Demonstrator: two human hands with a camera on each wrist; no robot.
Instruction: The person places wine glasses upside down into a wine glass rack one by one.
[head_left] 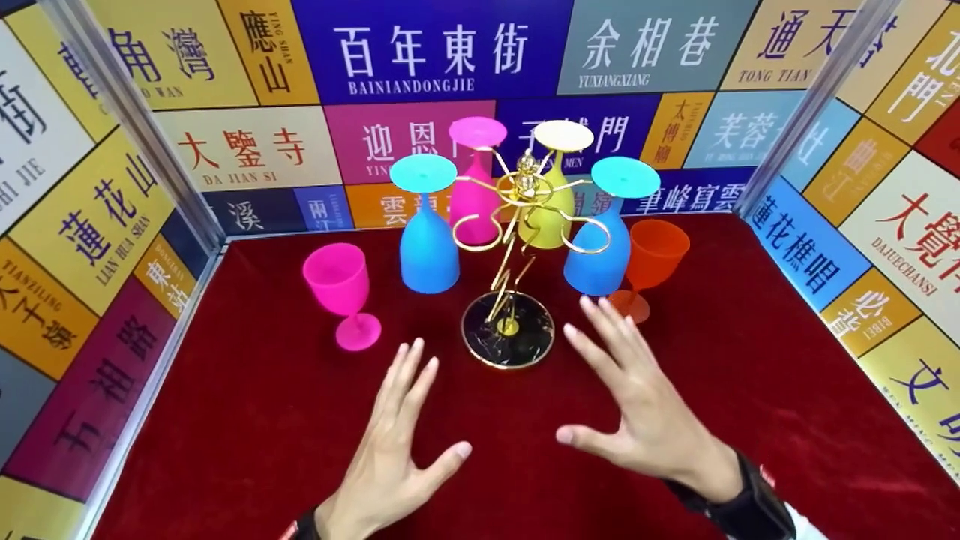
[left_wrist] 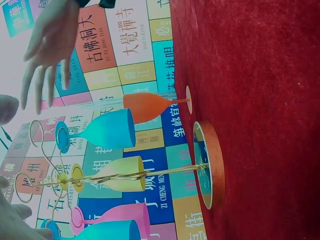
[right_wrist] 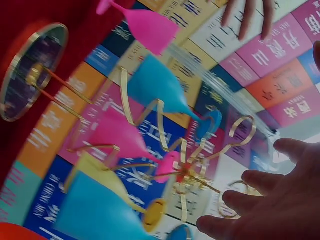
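A gold wire glass rack (head_left: 527, 187) stands on a round black marbled base (head_left: 508, 330). Upside down from its arms hang a left blue goblet (head_left: 429, 251), a right blue goblet (head_left: 598, 255), a pink goblet (head_left: 474, 199) and a yellow goblet (head_left: 546, 214). Two curled loops at the rack's front hold no goblet. In the head view my left hand (head_left: 397, 442) hovers front-left of the base, fingers spread and holding nothing. My right hand (head_left: 649, 409) is likewise spread and bare, at front-right, its fingertips nearest the right blue goblet; I cannot tell if they touch anything.
An upright pink goblet (head_left: 337, 281) stands left of the rack. Another upright goblet, orange-red (head_left: 658, 255), stands behind the right blue one, partly covered. Dark red cloth (head_left: 517, 465) covers the table. Printed panels (head_left: 442, 49) wall the back and both sides.
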